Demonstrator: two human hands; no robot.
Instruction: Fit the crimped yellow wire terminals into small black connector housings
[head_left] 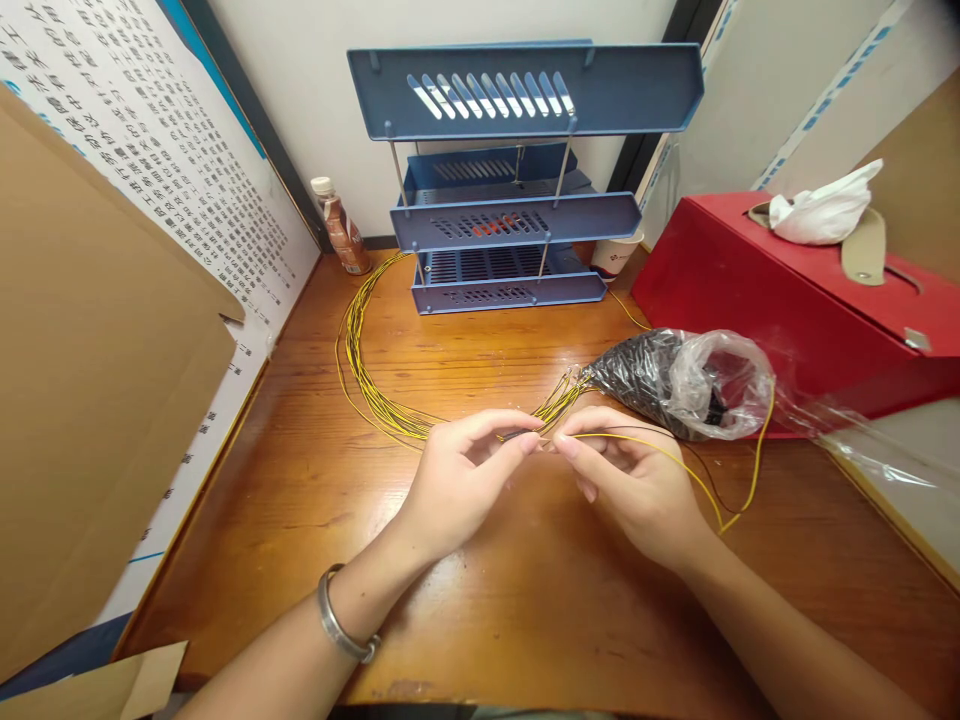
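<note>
Over the middle of the wooden table, my left hand (466,478) pinches a small dark piece between thumb and forefinger. Close beside it on the right, my right hand (626,475) is closed on a yellow wire (694,473) and a dark wire, which loop out to the right. The fingertips of both hands nearly meet, and the fine detail between them is too small to tell. Behind the hands lies a bundle of yellow and black wires (360,375), curving from the back left. Its near end reaches a clear plastic bag (637,375) with black contents.
A blue tiered rack (517,225) stands at the back, with a brown bottle (345,235) to its left and a paper cup (615,255) to its right. A red box (795,290) with tissue is at the right. Cardboard (97,380) borders the left side.
</note>
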